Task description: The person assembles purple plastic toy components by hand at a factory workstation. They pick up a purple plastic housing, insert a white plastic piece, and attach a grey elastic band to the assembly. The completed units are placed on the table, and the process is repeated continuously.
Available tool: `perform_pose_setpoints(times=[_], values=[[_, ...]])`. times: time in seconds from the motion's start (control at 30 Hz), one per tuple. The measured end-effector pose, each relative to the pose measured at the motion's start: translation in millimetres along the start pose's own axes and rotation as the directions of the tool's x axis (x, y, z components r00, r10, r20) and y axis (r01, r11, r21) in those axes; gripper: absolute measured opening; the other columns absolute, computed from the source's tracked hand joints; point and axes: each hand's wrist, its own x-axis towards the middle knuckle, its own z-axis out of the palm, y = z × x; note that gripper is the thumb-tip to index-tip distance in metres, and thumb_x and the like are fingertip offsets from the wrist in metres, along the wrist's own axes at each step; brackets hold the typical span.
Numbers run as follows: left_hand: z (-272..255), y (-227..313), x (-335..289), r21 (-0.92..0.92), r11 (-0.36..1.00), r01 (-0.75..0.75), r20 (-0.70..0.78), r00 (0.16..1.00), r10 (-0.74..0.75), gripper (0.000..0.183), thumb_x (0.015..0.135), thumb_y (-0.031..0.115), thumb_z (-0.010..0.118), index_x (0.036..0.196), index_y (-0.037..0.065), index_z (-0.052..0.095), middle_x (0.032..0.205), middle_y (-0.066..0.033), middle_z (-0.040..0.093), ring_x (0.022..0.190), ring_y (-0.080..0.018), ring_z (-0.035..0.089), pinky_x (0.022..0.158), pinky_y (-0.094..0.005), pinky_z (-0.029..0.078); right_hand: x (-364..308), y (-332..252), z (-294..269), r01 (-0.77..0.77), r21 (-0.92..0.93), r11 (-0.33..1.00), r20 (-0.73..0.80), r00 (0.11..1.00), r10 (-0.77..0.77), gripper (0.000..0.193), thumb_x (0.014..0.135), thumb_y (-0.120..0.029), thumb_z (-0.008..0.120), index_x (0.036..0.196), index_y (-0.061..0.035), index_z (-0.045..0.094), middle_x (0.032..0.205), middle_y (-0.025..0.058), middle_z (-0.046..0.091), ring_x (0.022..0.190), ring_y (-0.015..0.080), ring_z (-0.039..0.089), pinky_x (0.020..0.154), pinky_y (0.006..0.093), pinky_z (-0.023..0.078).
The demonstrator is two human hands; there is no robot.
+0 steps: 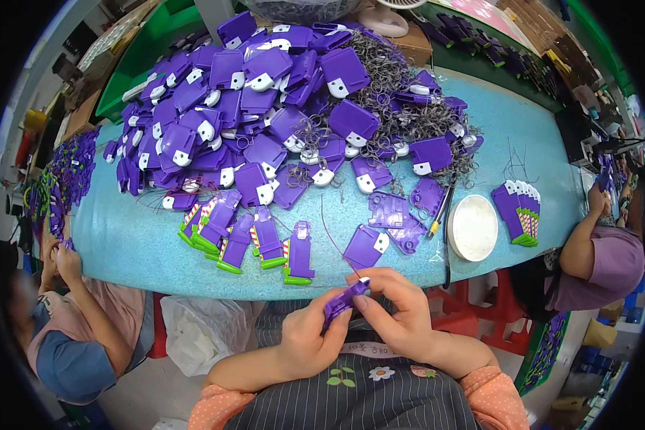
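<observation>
Close to my apron, at the table's near edge, both my hands grip a small purple plastic part (339, 304) with a white end. My left hand (309, 331) pinches its lower left side. Fingers of my right hand (398, 309) close around the white end, where a thin dark wire (327, 223) seems to rise toward the table. Just beyond lies a purple plate with a white corner (366, 246). Several purple pieces with green ends and red-striped edges (300, 252) lie to the left. Translucent purple shells (390, 210) rest beyond the plate.
A large heap of purple plates (266, 66) covers the far table, with grey metal rings (387, 75) beside it. To the right are a white bowl (473, 228), a yellow-tipped tool (435, 225) and fanned purple pieces (510, 211). People sit left (97, 333) and right (600, 258).
</observation>
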Motion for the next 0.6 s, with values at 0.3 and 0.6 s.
perform_pose_setpoints(times=[0.3,0.6], values=[[15,-6,-7,-0.737,0.622,0.265,0.119,0.956,-0.267,0.032,0.093,0.002,0.043,0.123,-0.003,0.036,0.114,-0.0096,0.051,0.103,-0.0112,0.050,0.090,-0.0266,0.041,-10,12,25,-0.188,0.443,0.877,-0.046,0.972,0.232,0.014,0.089,-0.002,0.049,0.101,0.0029,0.054,0.096,0.0056,0.055,0.089,0.0082,0.052,0.079,0.0213,0.040],[6,-15,-1,-0.818,0.460,0.346,0.240,0.931,-0.273,0.033,0.095,0.008,0.039,0.125,-0.001,0.031,0.118,-0.0208,0.052,0.102,-0.0267,0.058,0.088,-0.0375,0.047,34,12,-39,-0.084,-0.354,0.931,-0.273,0.962,-0.017,0.020,0.075,-0.015,0.071,0.076,-0.0031,0.055,0.057,0.0003,0.052,0.051,0.0082,0.051,0.048,0.0227,0.038]])
